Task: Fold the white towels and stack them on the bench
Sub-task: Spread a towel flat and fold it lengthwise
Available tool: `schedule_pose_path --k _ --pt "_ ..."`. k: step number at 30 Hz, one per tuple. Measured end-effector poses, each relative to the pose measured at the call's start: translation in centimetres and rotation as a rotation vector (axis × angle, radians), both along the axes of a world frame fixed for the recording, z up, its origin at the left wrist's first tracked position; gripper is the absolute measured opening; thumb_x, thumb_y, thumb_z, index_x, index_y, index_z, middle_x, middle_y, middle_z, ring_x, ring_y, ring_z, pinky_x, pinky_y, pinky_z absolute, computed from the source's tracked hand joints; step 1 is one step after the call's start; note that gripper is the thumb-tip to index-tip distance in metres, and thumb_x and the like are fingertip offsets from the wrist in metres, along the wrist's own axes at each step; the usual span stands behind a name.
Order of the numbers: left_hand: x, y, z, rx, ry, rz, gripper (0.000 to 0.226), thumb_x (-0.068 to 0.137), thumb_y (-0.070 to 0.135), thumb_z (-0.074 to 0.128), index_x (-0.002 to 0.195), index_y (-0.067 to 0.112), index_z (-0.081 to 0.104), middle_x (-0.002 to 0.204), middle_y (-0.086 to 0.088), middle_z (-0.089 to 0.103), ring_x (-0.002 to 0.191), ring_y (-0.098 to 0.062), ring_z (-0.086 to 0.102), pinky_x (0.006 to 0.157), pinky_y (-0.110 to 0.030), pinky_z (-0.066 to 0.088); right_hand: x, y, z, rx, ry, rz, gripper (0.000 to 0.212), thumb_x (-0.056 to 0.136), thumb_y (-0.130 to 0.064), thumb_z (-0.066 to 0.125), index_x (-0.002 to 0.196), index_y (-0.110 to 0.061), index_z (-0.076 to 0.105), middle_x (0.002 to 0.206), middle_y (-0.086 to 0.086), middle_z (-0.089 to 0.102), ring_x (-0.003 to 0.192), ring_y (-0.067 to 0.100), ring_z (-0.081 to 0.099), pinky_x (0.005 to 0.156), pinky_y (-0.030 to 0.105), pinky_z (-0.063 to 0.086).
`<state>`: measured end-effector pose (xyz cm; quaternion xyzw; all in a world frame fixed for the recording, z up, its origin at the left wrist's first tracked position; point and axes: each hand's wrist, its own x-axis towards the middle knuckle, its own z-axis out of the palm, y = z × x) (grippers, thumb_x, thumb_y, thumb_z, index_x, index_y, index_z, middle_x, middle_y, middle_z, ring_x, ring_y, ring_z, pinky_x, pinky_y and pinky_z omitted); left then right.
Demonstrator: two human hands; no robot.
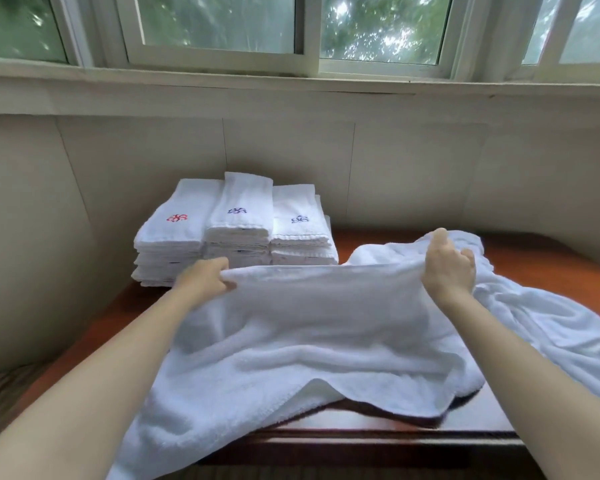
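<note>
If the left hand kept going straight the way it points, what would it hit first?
Probably the stacks of folded towels on the bench: the left hand, gripping the towel, points toward their lower front. Depth is hard to judge.

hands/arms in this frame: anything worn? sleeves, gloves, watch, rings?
Nothing worn that shows. The left hand and right hand are bare, no gloves; no rings or watch visible. Both forearms are bare from wrist to the frame edge, no sleeves or cuffs in view. No markings or bands visible.
</note>
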<state>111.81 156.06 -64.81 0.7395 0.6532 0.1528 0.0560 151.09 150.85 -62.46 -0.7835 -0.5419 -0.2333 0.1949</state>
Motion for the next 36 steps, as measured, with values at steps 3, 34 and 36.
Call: schedule_pose_path --k 3,34,36 --pt "-2.8 -0.8 2.7 -0.049 0.465 0.112 0.028 0.089 0.054 0.051 0.08 0.028 0.053 0.089 0.01 0.057 0.1 -0.017 0.056 0.085 -0.035 0.031 0.5 -0.1 0.8 0.0 -0.004 0.001 0.028 0.075 0.014 0.047 0.096 -0.003 0.046 0.085 0.019 0.064 0.076 0.034 0.062 0.072 0.035 0.035" --pt "-8.3 -13.6 17.8 0.78 -0.475 0.671 0.046 0.102 0.033 0.024 0.117 -0.001 0.051 0.122 -0.029 0.053 0.111 -0.047 0.052 0.09 -0.052 0.041 -0.4 -14.4 19.1 0.932 0.243 -0.006 0.034 0.075 0.002 0.031 0.1 -0.008 0.052 0.101 0.015 0.059 0.096 0.033 0.051 0.087 0.037 0.028" --pt "-7.7 -13.0 18.2 0.836 -0.478 0.63 0.045 0.103 0.031 0.025 0.118 -0.004 0.049 0.124 -0.029 0.05 0.112 -0.047 0.05 0.09 -0.052 0.04 0.0 -13.6 19.6 0.992 0.246 -0.008 0.035 0.075 0.001 0.031 0.101 -0.009 0.051 0.098 0.013 0.06 0.096 0.032 0.051 0.086 0.036 0.027"
